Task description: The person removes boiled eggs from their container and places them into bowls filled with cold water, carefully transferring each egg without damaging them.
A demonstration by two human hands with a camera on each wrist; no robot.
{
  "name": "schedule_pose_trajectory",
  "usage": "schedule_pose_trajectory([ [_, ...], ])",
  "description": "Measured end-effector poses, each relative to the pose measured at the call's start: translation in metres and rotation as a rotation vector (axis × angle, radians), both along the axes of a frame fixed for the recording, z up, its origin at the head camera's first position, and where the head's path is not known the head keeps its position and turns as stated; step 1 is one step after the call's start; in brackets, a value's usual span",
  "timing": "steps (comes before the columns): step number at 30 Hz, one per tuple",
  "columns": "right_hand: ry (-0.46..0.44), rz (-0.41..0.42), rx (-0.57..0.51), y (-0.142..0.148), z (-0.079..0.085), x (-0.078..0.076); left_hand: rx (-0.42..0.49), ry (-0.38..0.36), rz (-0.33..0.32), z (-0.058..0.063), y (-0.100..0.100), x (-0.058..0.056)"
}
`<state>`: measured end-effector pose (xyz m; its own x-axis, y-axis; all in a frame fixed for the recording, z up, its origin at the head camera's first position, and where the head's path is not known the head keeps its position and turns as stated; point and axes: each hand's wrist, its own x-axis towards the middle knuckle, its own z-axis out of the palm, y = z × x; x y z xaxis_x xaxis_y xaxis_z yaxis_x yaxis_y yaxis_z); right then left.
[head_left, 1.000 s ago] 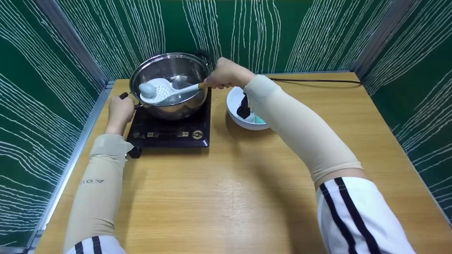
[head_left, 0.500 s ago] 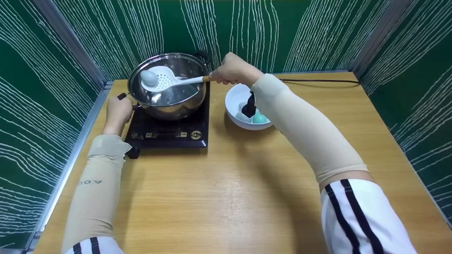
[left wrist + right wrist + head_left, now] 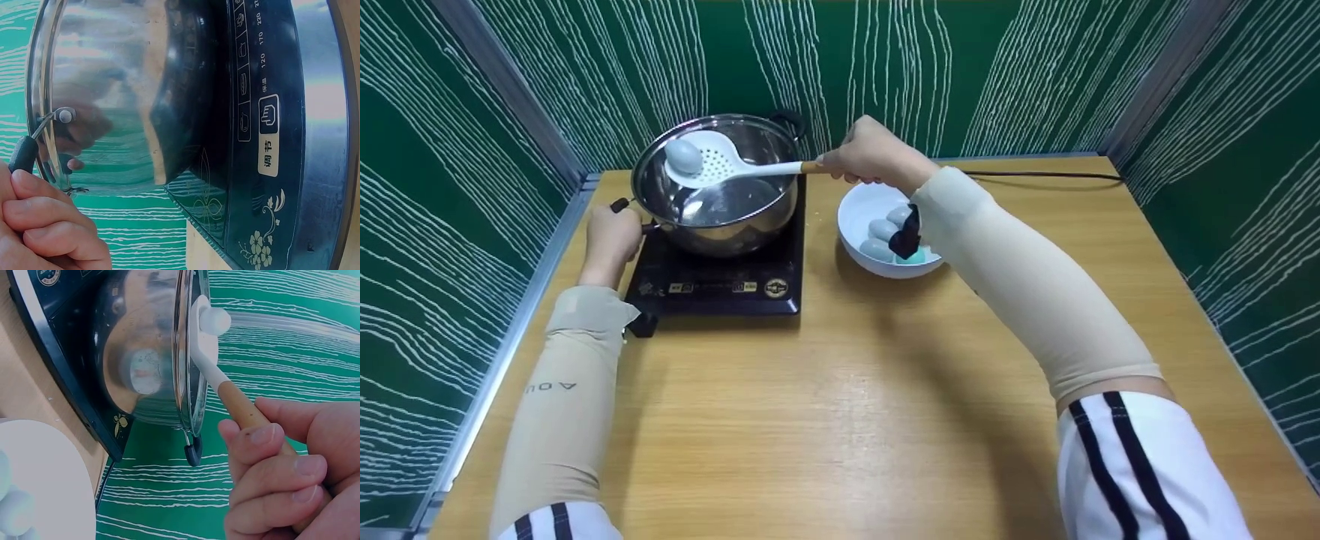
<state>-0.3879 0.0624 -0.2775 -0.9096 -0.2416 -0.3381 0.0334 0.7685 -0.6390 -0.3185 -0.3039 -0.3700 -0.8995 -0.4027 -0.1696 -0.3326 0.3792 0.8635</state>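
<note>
My right hand [image 3: 877, 154] grips the wooden handle of a white slotted spoon [image 3: 769, 169]. Its perforated head is over the opening of a steel pot [image 3: 735, 234], and a pale blue egg [image 3: 684, 157] lies on it near the outer edge. In the right wrist view the spoon head [image 3: 209, 349] shows level with the pot's rim, the egg [image 3: 215, 321] resting on it. My left hand [image 3: 613, 236] holds the pot's black side handle [image 3: 25, 154], fingers curled round it. Right of the pot, a white bowl [image 3: 851, 206] contains several pale blue eggs and a green one, partly covered by my right wrist.
Under the pot is a black induction cooker [image 3: 720, 296] on the wooden table [image 3: 825, 420]. A black cord [image 3: 1042, 175] runs along the back right. Green panels with white lines [image 3: 885, 75] enclose the table at the back and both sides.
The right hand has moved right and the slotted spoon has risen out of the pot, carrying the egg. More eggs in the bowl have come into sight. The left hand stays on the handle.
</note>
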Motion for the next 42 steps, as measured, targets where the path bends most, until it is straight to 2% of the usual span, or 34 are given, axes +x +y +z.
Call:
schedule_pose_trajectory([
  [7,0.013,-0.001,0.029,0.013,-0.001,0.008,0.000,0.012,0.008,-0.001,0.002,-0.002],
  [20,0.040,-0.008,0.027,0.030,0.002,0.013,0.023,-0.046,0.012,0.001,0.000,-0.002],
  [24,0.053,-0.010,0.041,0.036,0.003,0.015,0.010,-0.041,0.006,0.001,-0.001,-0.002],
  [34,0.036,-0.030,0.008,0.057,0.010,0.020,0.000,-0.019,-0.007,-0.002,-0.003,-0.002],
  [42,0.031,-0.031,-0.007,0.080,0.014,0.021,0.008,-0.044,-0.004,0.000,-0.003,-0.001],
])
